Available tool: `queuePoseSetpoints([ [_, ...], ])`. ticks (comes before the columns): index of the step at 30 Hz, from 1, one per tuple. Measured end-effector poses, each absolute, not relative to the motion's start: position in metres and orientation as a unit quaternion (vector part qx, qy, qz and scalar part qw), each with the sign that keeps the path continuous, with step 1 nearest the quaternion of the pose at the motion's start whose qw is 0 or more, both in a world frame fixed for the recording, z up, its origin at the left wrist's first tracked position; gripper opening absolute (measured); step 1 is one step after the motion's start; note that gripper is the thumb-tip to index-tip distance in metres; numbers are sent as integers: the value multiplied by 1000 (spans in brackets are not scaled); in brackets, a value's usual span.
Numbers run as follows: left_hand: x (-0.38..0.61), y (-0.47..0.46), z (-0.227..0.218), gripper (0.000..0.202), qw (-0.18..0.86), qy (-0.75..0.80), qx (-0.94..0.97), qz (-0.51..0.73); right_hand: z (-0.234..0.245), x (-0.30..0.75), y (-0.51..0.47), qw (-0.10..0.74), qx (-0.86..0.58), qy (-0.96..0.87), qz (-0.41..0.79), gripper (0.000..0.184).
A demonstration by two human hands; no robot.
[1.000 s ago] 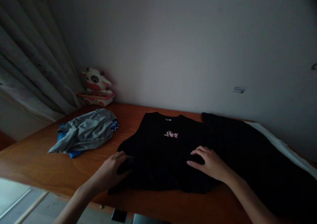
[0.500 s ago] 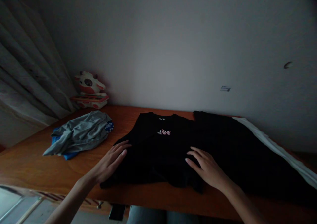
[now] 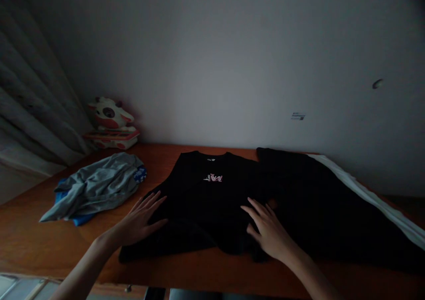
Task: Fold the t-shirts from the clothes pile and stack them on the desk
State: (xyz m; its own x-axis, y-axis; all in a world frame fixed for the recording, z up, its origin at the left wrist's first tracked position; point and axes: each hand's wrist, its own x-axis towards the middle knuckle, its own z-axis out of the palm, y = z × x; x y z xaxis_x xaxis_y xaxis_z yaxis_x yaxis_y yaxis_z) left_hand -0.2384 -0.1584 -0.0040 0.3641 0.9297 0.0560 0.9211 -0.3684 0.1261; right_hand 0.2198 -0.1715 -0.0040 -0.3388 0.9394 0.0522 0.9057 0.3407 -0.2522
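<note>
Fingers that curled at the cloth a second ago now lie straighter on the left hand [image 3: 141,222], fanned apart, palm down over the shirt's outer side. The right hand [image 3: 270,233] also spreads more than it did, its fingers slightly bent and apart over the other side; whether its fingertips press the fabric, I cannot tell. Neither hand pinches a fold. The near left corner of the black shirt [image 3: 195,198] reaches farther out than before, while the collar [image 3: 211,159] and chest print [image 3: 213,178] lie face up as they did.

The shirt lies near the middle of the wooden table [image 3: 179,271], between a crumpled grey garment [image 3: 102,185] and a larger dark garment [image 3: 322,211] that meets its right side. Its collar points toward the wall [image 3: 215,87], its rumpled hem toward the person, so the collar-to-hem axis runs away from the body.
</note>
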Motion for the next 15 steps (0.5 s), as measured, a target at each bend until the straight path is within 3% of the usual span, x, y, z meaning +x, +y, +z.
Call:
queuePoseSetpoints([
  [3, -223, -152, 10, 80, 33, 577, 811, 92, -4, 226, -192, 101, -579, -805, 77, 53],
  [8, -158, -124, 38, 57, 65, 535, 823, 180, 0, 225, -213, 135, -582, -801, 49, 47],
  [15, -37, -86, 40, 31, 164, 386, 888, 188, 19, 257, -171, 277, -615, -720, 165, 41],
])
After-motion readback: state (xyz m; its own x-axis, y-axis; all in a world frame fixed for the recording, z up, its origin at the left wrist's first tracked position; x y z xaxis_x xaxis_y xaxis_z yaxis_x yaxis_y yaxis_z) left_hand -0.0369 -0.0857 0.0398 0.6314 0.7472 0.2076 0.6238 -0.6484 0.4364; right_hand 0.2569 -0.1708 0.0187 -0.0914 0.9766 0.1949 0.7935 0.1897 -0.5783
